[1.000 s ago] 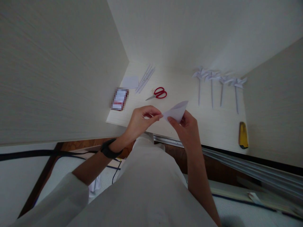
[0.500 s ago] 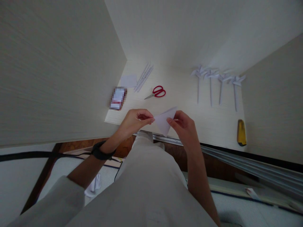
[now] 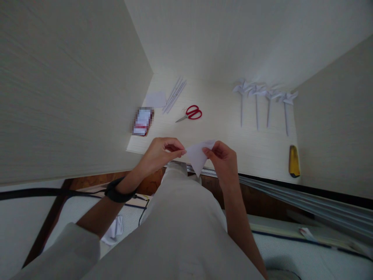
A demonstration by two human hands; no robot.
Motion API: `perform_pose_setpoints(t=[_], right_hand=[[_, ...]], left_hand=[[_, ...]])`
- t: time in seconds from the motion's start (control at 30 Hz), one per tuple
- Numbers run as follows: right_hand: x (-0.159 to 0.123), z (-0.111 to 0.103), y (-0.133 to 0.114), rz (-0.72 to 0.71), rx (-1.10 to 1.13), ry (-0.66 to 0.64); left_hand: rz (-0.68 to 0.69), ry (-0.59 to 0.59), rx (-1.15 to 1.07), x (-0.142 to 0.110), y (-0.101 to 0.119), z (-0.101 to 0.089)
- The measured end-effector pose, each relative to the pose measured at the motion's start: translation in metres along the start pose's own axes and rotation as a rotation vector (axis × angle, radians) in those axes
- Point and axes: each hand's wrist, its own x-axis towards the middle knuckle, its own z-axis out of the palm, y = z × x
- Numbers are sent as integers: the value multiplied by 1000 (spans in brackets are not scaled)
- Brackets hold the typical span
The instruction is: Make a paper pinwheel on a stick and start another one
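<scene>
A white sheet of paper (image 3: 197, 155), folded to a triangle, hangs between my two hands above the front edge of the white tabletop (image 3: 221, 124). My left hand (image 3: 163, 152) pinches its left corner between thumb and fingertips. On the other side, my right hand (image 3: 223, 159) grips the paper near its upper right corner, thumb on top and fingers behind. One point of the paper hangs down toward my lap. Scissors with red handles (image 3: 193, 112) lie just beyond the hands, blades toward the left.
Several paper pinwheels on sticks (image 3: 257, 107) lie at the right rear. A yellow and black tool (image 3: 294, 161) is at the right edge. Thin white sticks (image 3: 175, 95), flat paper (image 3: 156, 99) and a phone (image 3: 142, 121) lie at the left. Panels (image 3: 233, 39) enclose the back and sides.
The paper has turned a little in my fingers, its lower point swinging left and down. Both hands still hold it. The whole view has shifted slightly.
</scene>
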Motion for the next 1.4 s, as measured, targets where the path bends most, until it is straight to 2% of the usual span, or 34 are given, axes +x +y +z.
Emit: perform_pose_setpoints(t=[0.17, 0.43, 0.6, 0.93, 1.1, 1.4], right_hand=[[2, -3, 3, 31, 9, -24], [0, -2, 7, 17, 19, 48], [0, 2, 9, -8, 17, 79], [3, -3, 11, 4, 9, 49], [3, -3, 14, 18, -3, 65], [3, -2, 19, 14, -37, 91]], left_hand=[[-58, -55, 27, 0, -1, -1], [-142, -129, 36, -5, -7, -2], [-145, -121, 35, -7, -10, 0], [-107, -149, 43, -6, -20, 5], [-127, -168, 47, -7, -22, 7], [-165, -131, 21, -12, -29, 14]])
